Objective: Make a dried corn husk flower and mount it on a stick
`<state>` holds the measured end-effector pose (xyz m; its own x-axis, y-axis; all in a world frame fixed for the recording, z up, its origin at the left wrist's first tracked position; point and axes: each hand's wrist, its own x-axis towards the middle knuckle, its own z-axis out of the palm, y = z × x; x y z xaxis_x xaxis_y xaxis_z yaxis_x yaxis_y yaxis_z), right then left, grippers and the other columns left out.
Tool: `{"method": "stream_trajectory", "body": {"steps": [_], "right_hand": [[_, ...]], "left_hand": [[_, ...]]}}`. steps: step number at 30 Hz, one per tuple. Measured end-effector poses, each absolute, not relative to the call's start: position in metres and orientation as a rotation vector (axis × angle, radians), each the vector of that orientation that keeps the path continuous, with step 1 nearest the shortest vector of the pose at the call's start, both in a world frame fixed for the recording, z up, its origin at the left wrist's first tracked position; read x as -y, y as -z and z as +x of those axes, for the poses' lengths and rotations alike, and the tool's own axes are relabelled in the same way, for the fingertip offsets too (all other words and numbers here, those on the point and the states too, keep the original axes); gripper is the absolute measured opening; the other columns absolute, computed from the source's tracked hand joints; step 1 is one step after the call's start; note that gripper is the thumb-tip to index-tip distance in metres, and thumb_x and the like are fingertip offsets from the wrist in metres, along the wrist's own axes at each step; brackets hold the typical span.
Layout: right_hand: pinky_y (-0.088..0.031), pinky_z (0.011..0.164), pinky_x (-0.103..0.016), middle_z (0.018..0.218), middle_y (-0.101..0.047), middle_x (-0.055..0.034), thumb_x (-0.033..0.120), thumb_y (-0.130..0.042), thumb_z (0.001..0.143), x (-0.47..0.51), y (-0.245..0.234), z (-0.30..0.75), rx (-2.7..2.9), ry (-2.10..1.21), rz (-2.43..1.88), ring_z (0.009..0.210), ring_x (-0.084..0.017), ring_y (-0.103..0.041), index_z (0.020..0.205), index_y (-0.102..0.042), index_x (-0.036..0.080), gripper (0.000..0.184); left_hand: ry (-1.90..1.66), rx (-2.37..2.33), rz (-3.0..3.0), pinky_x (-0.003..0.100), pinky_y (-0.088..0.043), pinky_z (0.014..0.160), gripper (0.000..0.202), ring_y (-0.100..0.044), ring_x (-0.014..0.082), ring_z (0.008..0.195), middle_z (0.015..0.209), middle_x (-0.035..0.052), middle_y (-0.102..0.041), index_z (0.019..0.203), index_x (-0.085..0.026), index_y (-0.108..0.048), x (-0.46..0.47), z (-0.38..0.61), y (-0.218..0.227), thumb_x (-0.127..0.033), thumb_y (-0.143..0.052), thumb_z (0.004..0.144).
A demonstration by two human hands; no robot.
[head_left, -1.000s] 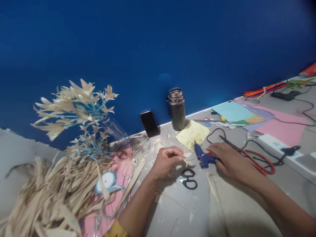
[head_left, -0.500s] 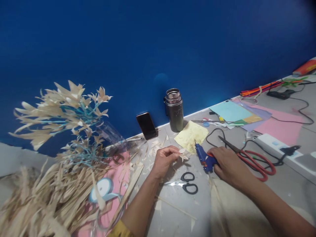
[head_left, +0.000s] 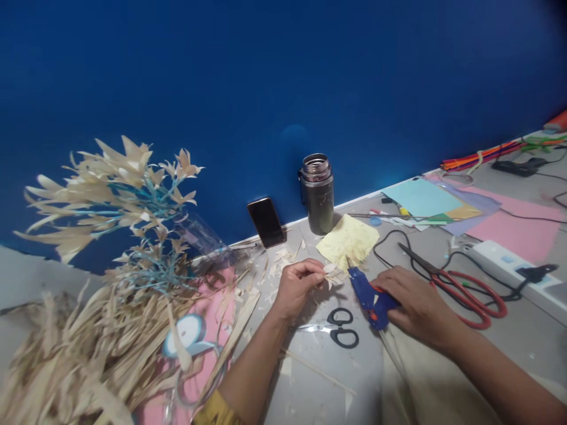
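My left hand [head_left: 297,287] pinches a small cream leaf-shaped piece [head_left: 333,273] just above the grey tabletop. My right hand [head_left: 414,306] grips a blue glue gun [head_left: 368,293], whose nozzle points up-left toward that piece, a short gap apart. Black-handled scissors [head_left: 337,330] lie on the table just below and between both hands. A crumpled yellow paper [head_left: 348,242] lies behind the glue gun.
A dark steel flask [head_left: 317,193] and a phone [head_left: 266,222] lean by the blue wall. A blue-stemmed bouquet of cream leaves [head_left: 119,203] and a pile of dried strips [head_left: 88,348] fill the left. Red-handled shears [head_left: 460,287], a power strip [head_left: 509,262], cables and coloured paper sheets [head_left: 443,203] lie right.
My right hand has shifted the glue gun slightly down and toward me, nozzle still aimed at the piece. My left hand keeps its pinch nearly in place. The view has swung a little.
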<state>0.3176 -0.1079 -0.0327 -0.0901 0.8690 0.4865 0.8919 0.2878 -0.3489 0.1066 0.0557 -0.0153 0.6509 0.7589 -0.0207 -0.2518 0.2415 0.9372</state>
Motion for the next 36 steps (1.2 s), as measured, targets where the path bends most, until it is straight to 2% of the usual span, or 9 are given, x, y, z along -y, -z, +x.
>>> {"method": "stream_trajectory", "body": {"steps": [4, 18, 36], "right_hand": [[-0.048, 0.077, -0.038, 0.097, -0.067, -0.0099, -0.002, -0.052, 0.074, 0.107, 0.0353, 0.3166, 1.979, 0.047, -1.522, 0.088, -0.025, -0.059, 0.108, -0.063, 0.018, 0.041], [-0.045, 0.074, -0.038, 0.096, -0.068, -0.0098, 0.005, -0.057, 0.089, 0.1042, 0.0355, 0.3148, 2.058, 0.048, -1.39, 0.083, -0.023, -0.057, 0.112, -0.062, 0.017, 0.026], [-0.045, 0.07, -0.036, 0.089, -0.068, -0.0073, 0.0, -0.05, 0.088, 0.1033, 0.0342, 0.3124, 2.018, 0.032, -1.331, 0.079, -0.022, -0.055, 0.113, -0.06, 0.017, 0.032]], "left_hand": [[-0.734, -0.559, 1.144, 0.025, -0.045, 0.058, 0.013, -0.058, 0.0088, 0.059, 0.087, 0.0044, -0.068, 0.068, -0.014, -0.077, -0.0555, 0.1062, 0.0177, -0.021, -0.086, 0.065], [-0.695, -0.551, 1.05, 0.024, -0.043, 0.056, 0.02, -0.055, 0.007, 0.058, 0.09, 0.0059, -0.067, 0.067, -0.013, -0.077, -0.054, 0.1076, 0.0149, -0.025, -0.091, 0.06], [-0.664, -0.507, 1.062, 0.024, -0.046, 0.057, 0.02, -0.057, 0.0075, 0.058, 0.088, 0.0044, -0.066, 0.065, -0.013, -0.076, -0.0577, 0.1027, 0.0124, -0.024, -0.092, 0.059]]}}
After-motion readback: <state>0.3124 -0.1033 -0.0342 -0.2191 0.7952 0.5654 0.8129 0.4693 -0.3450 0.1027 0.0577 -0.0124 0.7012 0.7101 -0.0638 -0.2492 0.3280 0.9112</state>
